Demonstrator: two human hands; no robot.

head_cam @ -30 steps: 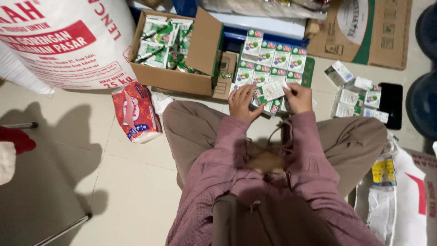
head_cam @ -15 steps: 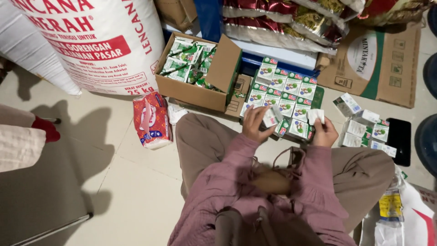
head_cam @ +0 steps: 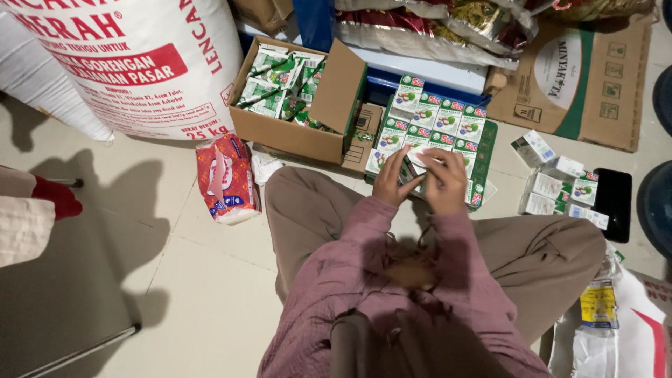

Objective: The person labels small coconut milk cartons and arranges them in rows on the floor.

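Far to the left of my fingers and beyond them: a big white sack (head_cam: 133, 63) with red printing, standing on the tiled floor (head_cam: 189, 280).

Beyond my fingers to the right: a flattened brown cardboard sheet (head_cam: 581, 77) lying against the stock at the back.

Just left of my left fingers and a little beyond: an open cardboard box (head_cam: 294, 98), flaps up, filled with green-and-white packets.

Directly under and beyond my fingertips: a green tray (head_cam: 483, 154) of small green-and-white cartons (head_cam: 441, 119) standing upright in close rows, touching each other.

Left of my left hand, near my knee: a red-and-white soft pack (head_cam: 225, 178) lying on the floor.

Right of my right hand, well apart from the tray: a loose cluster of small cartons (head_cam: 553, 185), some lying on their sides; just beyond them on the right, a flat black phone-like slab (head_cam: 616, 203).

My left hand (head_cam: 392, 182): fingers spread and slightly curled, tips at the near edge of the tray, touching one side of a small white carton (head_cam: 420, 155).

My right hand (head_cam: 446, 178): fingers bent over the same carton from its other side. The carton sits between both sets of fingertips, just above the nearest row. Whether my right fingers fully pinch it, I cannot tell; they cover most of it.
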